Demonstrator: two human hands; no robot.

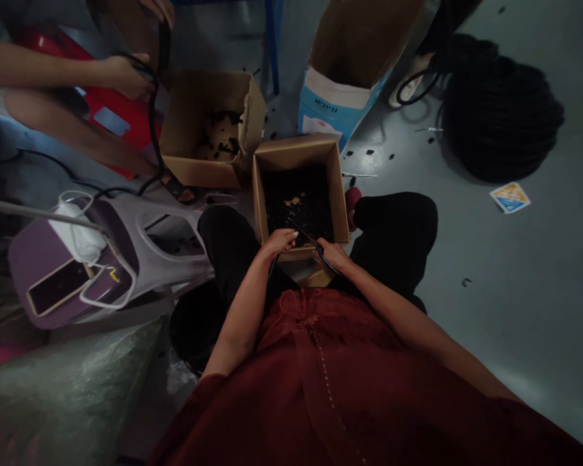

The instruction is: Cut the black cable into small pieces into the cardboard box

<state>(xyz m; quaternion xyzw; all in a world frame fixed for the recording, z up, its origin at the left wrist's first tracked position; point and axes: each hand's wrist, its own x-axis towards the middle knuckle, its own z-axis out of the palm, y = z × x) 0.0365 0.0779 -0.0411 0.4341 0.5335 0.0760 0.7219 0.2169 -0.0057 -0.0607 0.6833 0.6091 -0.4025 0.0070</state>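
Observation:
A cardboard box (342, 200) with many small black pieces inside stands between my knees. Over its near edge, my right hand (333, 254) is closed on dark scissors (307, 234), whose blades point up and left over the box. My left hand (280, 242) is pinched at the same edge, left of the scissors, and a thin black cord (273, 266) hangs below it. What lies between my left fingertips is too small to make out.
Another person's hand (129, 76) holds black cable near a second cardboard box (201, 171). A blue-white carton (333, 97) stands ahead, a black cable coil (502, 116) at right. A purple stool (22, 272) with a phone (58, 287) is at left.

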